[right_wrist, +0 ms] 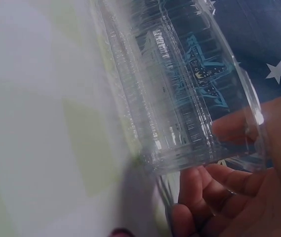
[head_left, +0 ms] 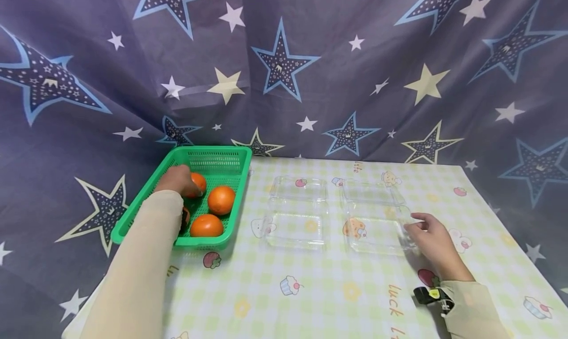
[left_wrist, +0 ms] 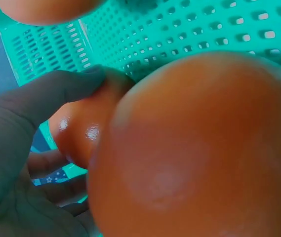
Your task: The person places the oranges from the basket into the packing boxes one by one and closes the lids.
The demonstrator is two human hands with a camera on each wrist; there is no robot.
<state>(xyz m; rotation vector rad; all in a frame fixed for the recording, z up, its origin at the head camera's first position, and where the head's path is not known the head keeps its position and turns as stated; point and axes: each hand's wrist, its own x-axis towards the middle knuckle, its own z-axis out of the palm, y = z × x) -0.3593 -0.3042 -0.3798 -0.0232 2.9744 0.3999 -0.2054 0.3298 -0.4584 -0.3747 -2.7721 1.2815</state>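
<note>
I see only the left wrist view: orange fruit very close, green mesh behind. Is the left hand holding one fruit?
Observer: Yes. In the head view the left hand grips the far-left orange fruit inside the green basket.
Operator: How many fruits are in the basket?
Observer: Four show: the gripped one, two more in the open, and one partly hidden by the sleeve.
Operator: And the right hand, what is it doing?
Observer: The right hand holds the right edge of the right clear plastic box; its thumb shows through the wall.
Operator: Is there another box?
Observer: Yes, a second open clear box lies left of it, with nothing in it.
</note>
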